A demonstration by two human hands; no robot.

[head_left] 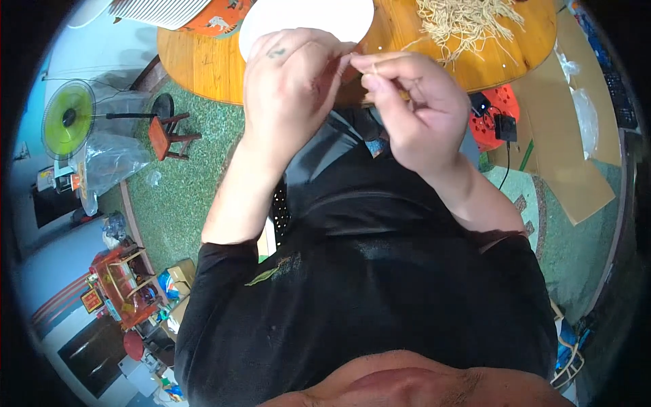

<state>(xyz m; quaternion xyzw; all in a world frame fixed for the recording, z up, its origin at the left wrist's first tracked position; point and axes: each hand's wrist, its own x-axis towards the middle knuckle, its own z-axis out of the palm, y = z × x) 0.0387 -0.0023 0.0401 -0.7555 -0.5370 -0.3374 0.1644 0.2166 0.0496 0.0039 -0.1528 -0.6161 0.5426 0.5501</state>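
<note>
My left hand (pixel 288 85) and my right hand (pixel 407 102) meet fingertip to fingertip just in front of the round wooden table's (pixel 196 64) near edge. Both pinch a thin pale strand (pixel 369 66), a noodle-like piece, between thumb and fingers. A white plate (pixel 319 17) lies on the table right behind my left hand. A loose heap of pale noodle strands (pixel 464 24) is spread on the wood beyond my right hand.
A green-bladed fan (pixel 68 121) and a small red stool (pixel 166 136) stand on the green floor at the left. A red stool (pixel 495 119) with a black adapter sits under the table at right, beside flattened cardboard (pixel 569 136). Stacked white plates (pixel 159 10) sit at the table's far left.
</note>
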